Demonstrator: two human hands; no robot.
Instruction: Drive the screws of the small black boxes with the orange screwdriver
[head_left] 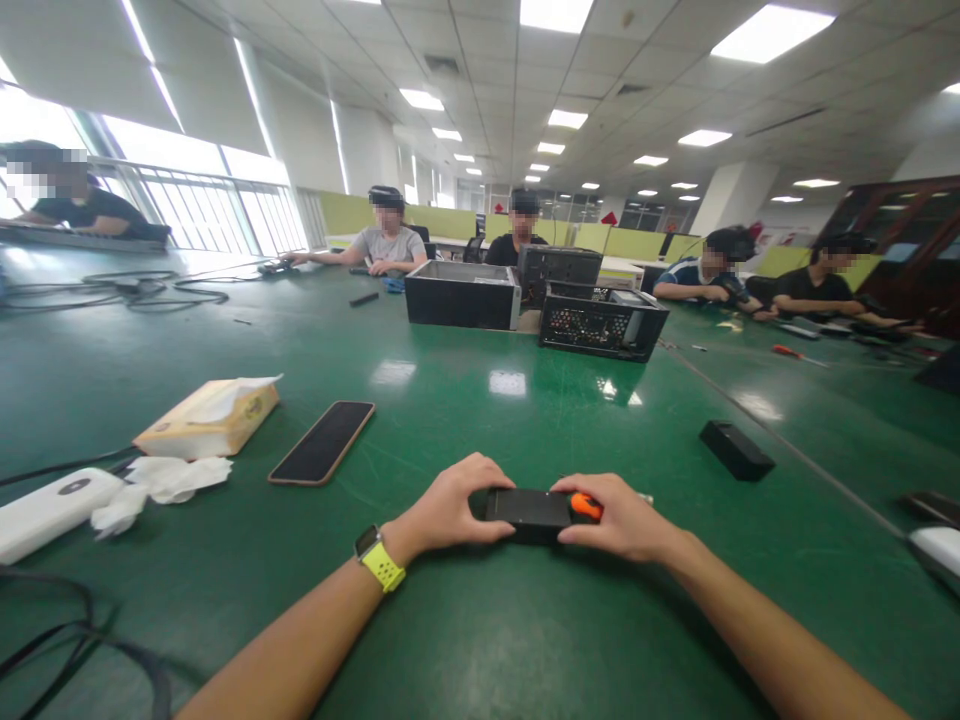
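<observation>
The left hand point(450, 505) grips the left end of a small black box point(529, 513) lying flat on the green counter point(480, 620), near the person, while the right hand point(619, 520) is shut on an orange-handled tool point(586, 506) at the box's right end. I think a firm, still grip on the box helps. There is open room all around; the phone point(322, 442) and tissues point(208, 418) lie well apart to the left.
</observation>
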